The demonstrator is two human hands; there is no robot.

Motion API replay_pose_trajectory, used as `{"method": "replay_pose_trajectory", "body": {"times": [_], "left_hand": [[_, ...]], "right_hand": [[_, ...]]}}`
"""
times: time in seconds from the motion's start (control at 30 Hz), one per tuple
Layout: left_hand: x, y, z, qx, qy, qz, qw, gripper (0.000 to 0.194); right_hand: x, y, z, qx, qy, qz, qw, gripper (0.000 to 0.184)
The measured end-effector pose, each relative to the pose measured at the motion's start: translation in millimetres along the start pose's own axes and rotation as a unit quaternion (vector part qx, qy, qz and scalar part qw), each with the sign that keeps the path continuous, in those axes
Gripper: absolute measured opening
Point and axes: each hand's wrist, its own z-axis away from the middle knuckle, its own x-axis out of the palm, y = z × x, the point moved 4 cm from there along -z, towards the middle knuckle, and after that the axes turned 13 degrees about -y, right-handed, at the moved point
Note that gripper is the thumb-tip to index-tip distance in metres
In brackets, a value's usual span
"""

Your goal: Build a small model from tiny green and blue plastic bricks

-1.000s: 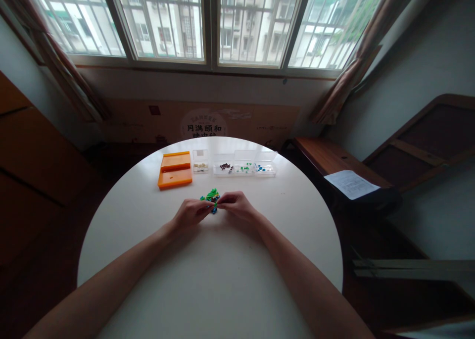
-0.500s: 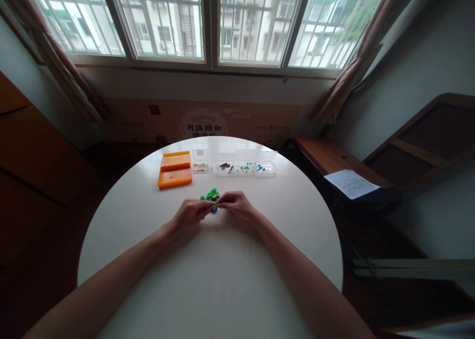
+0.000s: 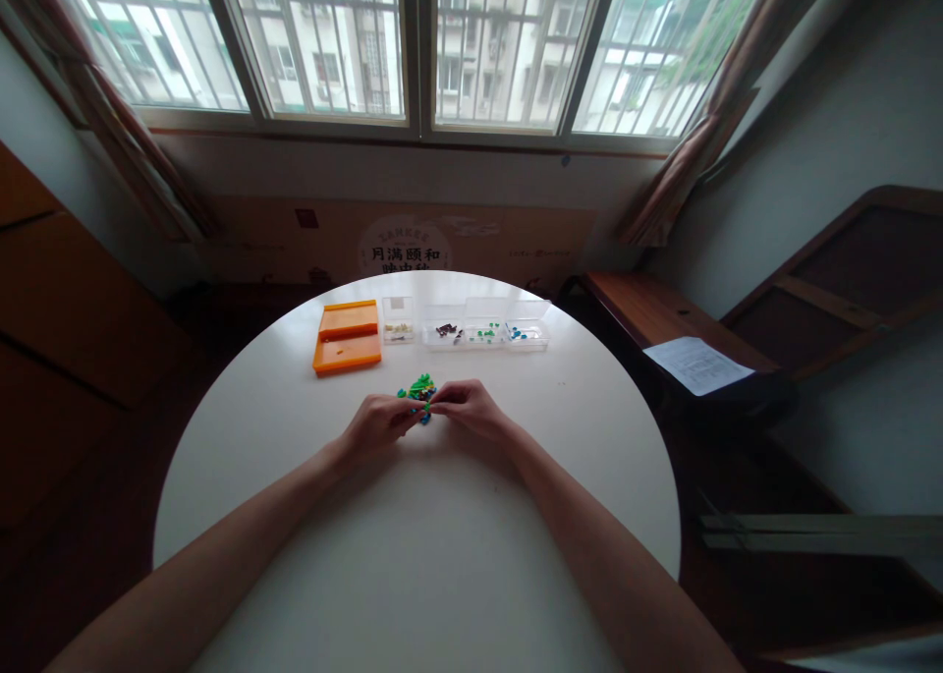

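white table [image 3: 589, 418], green piece [image 3: 428, 407], long axis unclear

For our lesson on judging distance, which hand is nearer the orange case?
Left. The left hand is on the near side of the orange case, slightly to its right; the right hand is farther right.

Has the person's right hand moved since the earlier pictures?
No, not noticeably: the bare right hand keeps its place relative to the open orange plastic case.
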Motion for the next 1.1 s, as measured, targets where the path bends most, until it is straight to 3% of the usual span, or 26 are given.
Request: {"method": "replay_pose_trajectory", "body": {"times": [1.1], "left_hand": [[0.2, -1.4, 0.6, 0.010, -0.001, 0.012, 1.000, 0.023]], "right_hand": [[-0.7, -1.3, -0.1, -0.005, -0.002, 0.006, 1.000, 0.026]]}}
